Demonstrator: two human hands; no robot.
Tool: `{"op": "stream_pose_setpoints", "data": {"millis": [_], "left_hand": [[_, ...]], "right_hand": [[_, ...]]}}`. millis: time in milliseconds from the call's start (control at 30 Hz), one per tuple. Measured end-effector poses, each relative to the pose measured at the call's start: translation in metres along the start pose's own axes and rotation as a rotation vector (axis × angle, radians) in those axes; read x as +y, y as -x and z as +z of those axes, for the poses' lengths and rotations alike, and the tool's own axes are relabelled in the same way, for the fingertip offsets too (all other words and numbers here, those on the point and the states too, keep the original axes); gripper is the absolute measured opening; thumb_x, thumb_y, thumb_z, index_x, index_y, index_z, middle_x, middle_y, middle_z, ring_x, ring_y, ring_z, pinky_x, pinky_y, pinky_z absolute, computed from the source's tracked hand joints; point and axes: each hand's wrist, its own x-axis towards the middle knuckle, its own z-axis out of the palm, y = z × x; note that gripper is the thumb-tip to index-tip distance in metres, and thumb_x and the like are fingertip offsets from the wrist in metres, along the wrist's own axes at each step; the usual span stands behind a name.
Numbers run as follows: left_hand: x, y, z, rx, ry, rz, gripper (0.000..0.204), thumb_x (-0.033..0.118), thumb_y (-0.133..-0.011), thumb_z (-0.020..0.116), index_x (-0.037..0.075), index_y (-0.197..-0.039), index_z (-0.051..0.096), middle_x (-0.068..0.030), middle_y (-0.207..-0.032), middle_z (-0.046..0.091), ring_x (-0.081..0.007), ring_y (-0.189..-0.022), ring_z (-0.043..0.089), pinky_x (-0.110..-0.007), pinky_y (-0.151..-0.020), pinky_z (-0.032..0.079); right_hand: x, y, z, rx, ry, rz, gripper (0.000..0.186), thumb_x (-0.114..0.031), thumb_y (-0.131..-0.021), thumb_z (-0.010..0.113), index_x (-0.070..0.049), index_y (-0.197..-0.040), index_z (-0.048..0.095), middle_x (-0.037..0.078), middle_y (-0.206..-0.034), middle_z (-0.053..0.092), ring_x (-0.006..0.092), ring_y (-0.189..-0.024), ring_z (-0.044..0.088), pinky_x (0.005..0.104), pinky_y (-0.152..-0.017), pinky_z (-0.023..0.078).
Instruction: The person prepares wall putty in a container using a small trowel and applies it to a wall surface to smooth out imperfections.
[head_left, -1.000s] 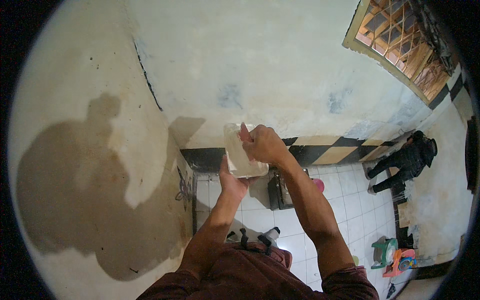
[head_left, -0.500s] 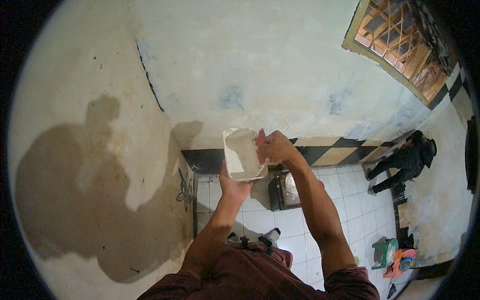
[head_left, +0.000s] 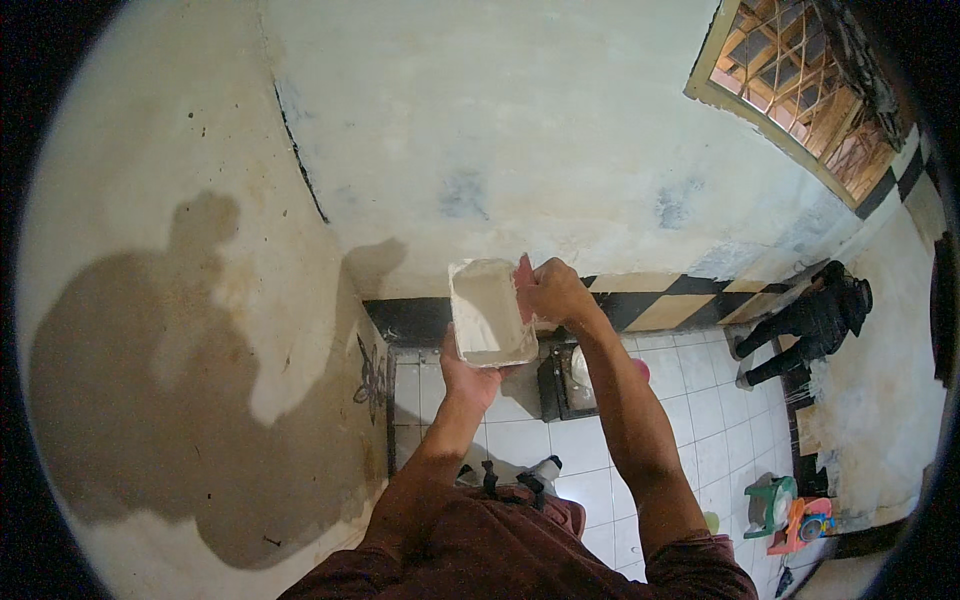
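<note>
My left hand (head_left: 468,377) is closed around the lower side of a whitish rectangular tub (head_left: 482,350), holding it tilted so its inside faces me. Pale paste coats the tub's walls and rim. In my right hand (head_left: 557,292) is a red scraper (head_left: 523,283), its blade upright along the tub's right rim. The fingers wrap around the scraper and partly hide it. Whether the blade touches the rim I cannot tell. Behind both hands rises a patchy white wall (head_left: 560,150), with a black and cream checkered tile band (head_left: 650,308) low down.
A dark box-like stand (head_left: 552,390) with a whitish container on it sits below my right forearm. Another person (head_left: 822,318) in dark clothes stands at the far right wall. Green (head_left: 768,503) and orange stools (head_left: 800,527) are at lower right. A grated window (head_left: 800,90) is upper right.
The tub has shifted slightly down and right in my left hand's hold. My right hand and the scraper have barely moved at its right rim.
</note>
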Motion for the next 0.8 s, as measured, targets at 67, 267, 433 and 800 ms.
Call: {"op": "stream_pose_setpoints", "data": {"millis": [67,267,433,800], "left_hand": [[-0.002,-0.002,-0.005,-0.023,0.001,0.019,0.061,0.058,-0.091,0.038,0.018,-0.136,0.045,-0.0078,-0.134,0.05,-0.0318,-0.122,0.049,-0.059,-0.096,0.04],[0.006,-0.008,-0.017,-0.049,-0.014,0.025,0.062,0.059,-0.09,0.038,0.018,-0.138,0.043,-0.0085,-0.136,0.048,-0.0315,-0.123,0.048,-0.058,-0.099,0.037],[0.008,-0.006,-0.014,-0.086,0.048,-0.027,0.063,0.059,-0.09,0.039,0.018,-0.138,0.043,-0.0089,-0.138,0.046,-0.0325,-0.125,0.046,-0.058,-0.099,0.036],[0.009,0.002,-0.008,-0.064,0.028,-0.029,0.065,0.06,-0.088,0.043,0.019,-0.138,0.043,-0.0101,-0.138,0.046,-0.0352,-0.125,0.046,-0.062,-0.096,0.038]], "right_hand": [[0.003,-0.002,0.006,0.047,-0.016,-0.007,0.049,-0.038,-0.088,0.055,0.003,-0.065,0.066,0.02,-0.067,0.066,0.0369,-0.073,0.067,0.0444,-0.077,0.053],[-0.021,0.008,0.005,-0.013,-0.275,0.049,0.049,-0.043,-0.086,0.059,0.001,-0.067,0.069,0.017,-0.063,0.066,0.0306,-0.067,0.068,0.0402,-0.07,0.053],[0.0,0.001,0.006,0.059,-0.25,0.081,0.034,-0.026,-0.072,0.067,0.008,-0.077,0.069,0.014,-0.06,0.063,0.018,-0.059,0.061,0.0356,-0.06,0.049],[0.011,0.005,0.006,0.06,-0.222,0.098,0.038,-0.036,-0.081,0.065,0.0,-0.073,0.071,0.018,-0.068,0.068,0.0304,-0.066,0.068,0.0387,-0.068,0.053]]}}
